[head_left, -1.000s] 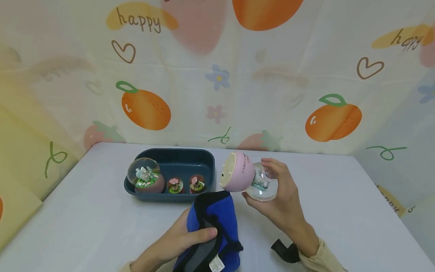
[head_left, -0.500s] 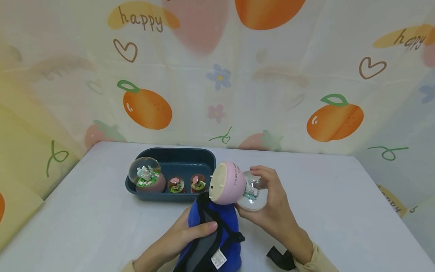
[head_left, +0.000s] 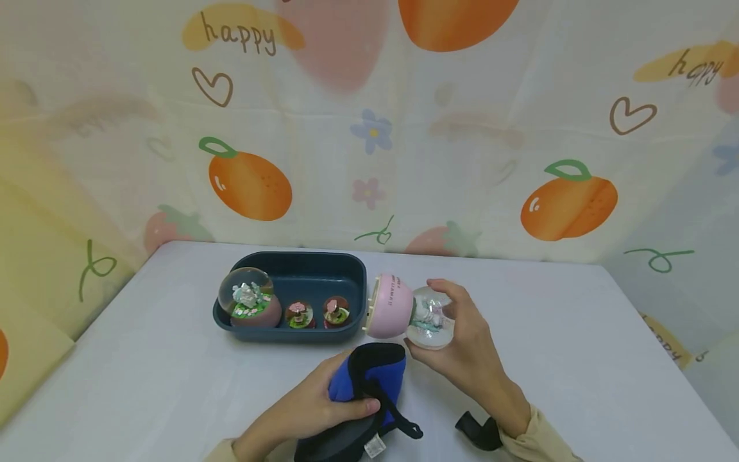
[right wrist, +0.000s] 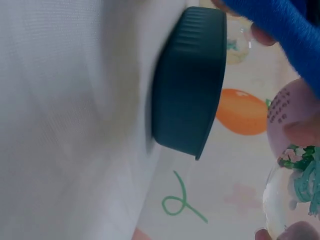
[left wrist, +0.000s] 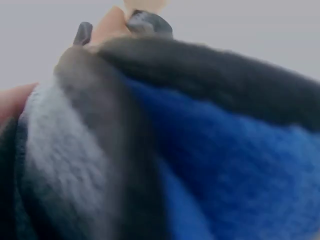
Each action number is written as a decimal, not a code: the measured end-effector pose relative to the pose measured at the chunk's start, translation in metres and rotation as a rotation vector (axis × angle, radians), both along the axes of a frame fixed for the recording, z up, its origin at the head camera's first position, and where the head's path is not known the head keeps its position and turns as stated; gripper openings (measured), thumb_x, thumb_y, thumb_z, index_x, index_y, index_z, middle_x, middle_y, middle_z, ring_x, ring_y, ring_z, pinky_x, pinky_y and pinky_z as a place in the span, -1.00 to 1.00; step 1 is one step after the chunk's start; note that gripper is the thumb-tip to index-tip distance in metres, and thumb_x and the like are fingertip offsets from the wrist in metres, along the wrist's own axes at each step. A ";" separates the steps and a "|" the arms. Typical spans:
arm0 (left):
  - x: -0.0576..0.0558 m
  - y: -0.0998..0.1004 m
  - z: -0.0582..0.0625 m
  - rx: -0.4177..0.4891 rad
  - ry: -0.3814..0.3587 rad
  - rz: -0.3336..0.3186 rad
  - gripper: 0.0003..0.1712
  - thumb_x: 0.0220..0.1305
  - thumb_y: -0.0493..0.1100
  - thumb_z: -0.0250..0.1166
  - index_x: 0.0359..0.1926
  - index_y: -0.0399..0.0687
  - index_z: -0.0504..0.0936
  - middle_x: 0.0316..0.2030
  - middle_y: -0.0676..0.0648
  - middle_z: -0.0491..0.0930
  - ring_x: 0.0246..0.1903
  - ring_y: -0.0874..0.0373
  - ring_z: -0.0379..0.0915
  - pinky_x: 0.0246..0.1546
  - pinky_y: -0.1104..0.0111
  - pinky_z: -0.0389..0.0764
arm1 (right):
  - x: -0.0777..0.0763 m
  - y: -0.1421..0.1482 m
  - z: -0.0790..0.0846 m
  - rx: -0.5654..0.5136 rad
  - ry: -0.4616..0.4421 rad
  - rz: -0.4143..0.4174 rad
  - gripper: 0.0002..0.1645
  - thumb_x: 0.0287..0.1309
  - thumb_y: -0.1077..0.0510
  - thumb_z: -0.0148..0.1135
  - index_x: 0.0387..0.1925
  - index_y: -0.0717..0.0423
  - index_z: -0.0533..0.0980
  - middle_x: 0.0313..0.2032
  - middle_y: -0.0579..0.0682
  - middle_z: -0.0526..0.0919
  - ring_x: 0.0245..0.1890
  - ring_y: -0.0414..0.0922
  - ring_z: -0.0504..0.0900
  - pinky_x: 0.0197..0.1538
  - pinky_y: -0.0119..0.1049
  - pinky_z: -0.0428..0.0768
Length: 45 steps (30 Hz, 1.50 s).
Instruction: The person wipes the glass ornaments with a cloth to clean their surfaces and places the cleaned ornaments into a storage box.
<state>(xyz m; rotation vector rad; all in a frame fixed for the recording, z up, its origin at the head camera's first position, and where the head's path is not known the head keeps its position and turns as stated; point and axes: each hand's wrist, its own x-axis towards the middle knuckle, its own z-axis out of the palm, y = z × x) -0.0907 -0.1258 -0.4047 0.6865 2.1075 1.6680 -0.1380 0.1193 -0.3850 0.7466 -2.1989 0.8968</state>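
My right hand (head_left: 470,356) grips a snow globe (head_left: 389,311) by its clear ball. The globe lies on its side in the air, pink base to the left and cream underside facing the tray. Below it, my left hand (head_left: 326,401) holds a folded blue and grey cloth (head_left: 392,378) with black edging, a loop and a white tag, thumb on top. In the left wrist view the plush blue cloth (left wrist: 250,165) fills most of the picture. The right wrist view catches the globe's lettered pink base (right wrist: 282,115) close beside the blue cloth (right wrist: 280,35).
Behind the hands stands a dark teal tray (head_left: 312,266). Inside it are a larger snow globe (head_left: 248,298) and two small globes (head_left: 299,314). A black strap (head_left: 479,431) hangs at the right wrist. A printed curtain (head_left: 450,141) rises behind the white table (head_left: 144,372).
The globe first came down and left to the cloth. Since then its base has turned more squarely to the left, while the cloth has dropped slightly and tipped, leaving a gap between them.
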 end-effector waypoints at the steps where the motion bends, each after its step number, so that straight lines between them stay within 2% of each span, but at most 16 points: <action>1: -0.001 -0.001 -0.002 -0.016 0.004 0.016 -0.39 0.32 -0.06 0.32 0.35 0.25 0.36 0.19 0.05 0.56 0.12 0.16 0.48 0.19 0.35 0.45 | 0.000 -0.001 -0.001 -0.008 -0.008 0.004 0.12 -0.54 0.25 0.71 0.18 0.26 0.31 0.14 0.10 0.56 -0.24 -0.08 0.62 -0.24 -0.14 0.70; 3: -0.004 -0.001 -0.007 -0.036 0.007 0.040 -0.36 0.31 -0.05 0.34 0.36 0.33 0.35 0.20 0.12 0.54 0.13 0.15 0.48 0.21 0.32 0.43 | 0.000 -0.002 -0.003 -0.029 -0.022 0.013 0.12 -0.53 0.25 0.70 0.18 0.29 0.29 0.15 0.10 0.55 -0.25 -0.07 0.63 -0.25 -0.16 0.71; 6: -0.007 -0.002 -0.014 -0.052 0.008 0.048 -0.34 0.28 -0.04 0.36 0.35 0.40 0.35 0.21 0.18 0.52 0.16 0.16 0.45 0.24 0.31 0.40 | -0.001 -0.003 -0.004 -0.045 -0.030 0.013 0.09 -0.54 0.24 0.70 0.14 0.29 0.32 0.15 0.13 0.50 -0.09 -0.05 0.60 -0.28 -0.20 0.71; 9: -0.010 -0.003 -0.022 -0.059 0.008 0.021 -0.38 0.28 -0.04 0.37 0.33 0.36 0.39 0.19 0.12 0.55 0.15 0.15 0.46 0.23 0.32 0.40 | -0.001 -0.003 -0.005 -0.051 -0.042 0.004 0.06 -0.56 0.23 0.70 0.14 0.25 0.37 0.13 0.15 0.47 0.05 -0.04 0.51 -0.28 -0.24 0.70; 13: -0.016 -0.005 -0.031 -0.061 0.016 -0.009 -0.42 0.29 -0.05 0.36 0.30 0.27 0.43 0.17 0.04 0.58 0.16 0.14 0.47 0.24 0.31 0.40 | -0.002 -0.001 -0.005 -0.061 -0.056 0.001 0.08 -0.57 0.20 0.71 0.16 0.22 0.39 0.12 0.13 0.48 0.06 -0.05 0.49 -0.26 -0.25 0.68; 20: -0.023 -0.008 -0.043 -0.031 -0.010 -0.003 -0.38 0.28 -0.09 0.37 0.33 0.21 0.40 0.20 0.01 0.56 0.16 0.15 0.47 0.24 0.35 0.40 | -0.006 -0.003 -0.003 -0.098 -0.035 0.038 0.08 -0.54 0.25 0.69 0.16 0.30 0.36 0.16 0.16 0.53 0.07 -0.01 0.54 -0.22 -0.11 0.70; 24: -0.024 -0.011 -0.047 0.014 -0.053 -0.010 -0.38 0.29 -0.10 0.36 0.33 0.13 0.40 0.18 -0.07 0.56 0.13 0.13 0.49 0.20 0.42 0.42 | -0.017 -0.009 0.001 -0.106 0.010 0.053 0.04 -0.53 0.27 0.69 0.14 0.30 0.38 0.16 0.15 0.55 0.05 0.02 0.59 -0.22 -0.09 0.71; 29: -0.025 -0.014 -0.049 0.045 -0.081 -0.037 -0.39 0.28 -0.10 0.37 0.32 0.08 0.42 0.15 -0.11 0.58 0.08 0.15 0.51 0.16 0.42 0.46 | -0.038 -0.018 0.008 -0.107 0.022 0.079 -0.02 -0.47 0.25 0.67 0.13 0.27 0.40 0.13 0.13 0.58 0.02 0.03 0.60 -0.06 0.02 0.65; 31: -0.025 -0.015 -0.049 0.062 -0.092 -0.074 -0.41 0.26 -0.11 0.38 0.30 0.03 0.45 0.09 -0.11 0.60 0.01 0.17 0.52 0.12 0.40 0.49 | -0.046 -0.021 0.012 -0.096 0.019 0.083 -0.03 -0.44 0.24 0.66 0.13 0.26 0.40 0.13 0.13 0.58 0.04 0.03 0.60 0.00 0.03 0.63; 35: -0.026 -0.017 -0.046 0.091 -0.125 -0.188 -0.45 0.25 -0.11 0.38 0.24 -0.10 0.50 -0.05 -0.07 0.62 -0.12 0.22 0.52 0.04 0.36 0.53 | -0.061 -0.027 0.017 -0.058 0.020 0.081 -0.05 -0.40 0.20 0.66 0.14 0.27 0.41 0.15 0.16 0.58 0.14 0.07 0.58 0.10 0.04 0.61; 38: -0.025 -0.018 -0.044 0.096 -0.153 -0.238 -0.45 0.25 -0.10 0.37 0.23 -0.13 0.50 -0.10 0.00 0.62 -0.16 0.26 0.52 0.02 0.37 0.53 | -0.072 -0.031 0.020 -0.029 0.013 0.082 -0.05 -0.37 0.17 0.66 0.16 0.27 0.43 0.16 0.16 0.58 0.17 0.07 0.56 0.16 0.03 0.58; 45: -0.025 -0.020 -0.047 0.130 -0.120 -0.242 -0.44 0.26 -0.11 0.37 0.25 -0.12 0.48 -0.08 -0.01 0.63 -0.15 0.28 0.53 0.03 0.37 0.55 | -0.091 -0.046 0.025 0.032 -0.011 0.126 -0.07 -0.31 0.15 0.66 0.20 0.22 0.46 0.18 0.20 0.53 0.22 0.10 0.52 0.21 -0.01 0.56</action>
